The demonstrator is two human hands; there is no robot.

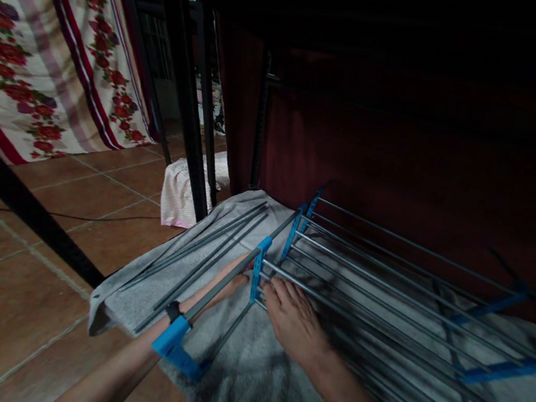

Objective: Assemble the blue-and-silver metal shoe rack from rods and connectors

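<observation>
A rack of grey metal rods (358,305) with blue plastic brackets lies on a grey towel (240,385). My left hand (234,284) reaches under a long side tube (222,286) to the outer face of a slotted blue bracket (256,278); its fingers are bent against the bracket and partly hidden. On the bracket's other side is my right hand (289,308), fingers together and curled at the end of a lower rod where it meets the bracket. A blue corner piece (180,349) caps the near end of the side tube.
Several loose metal rods (209,259) lie on the towel at the left. Black frame posts (189,102) stand beyond, with a dark red cloth (380,157) behind the rack. A floral cloth (54,48) hangs at the left above the tiled floor (48,289), which a cable crosses.
</observation>
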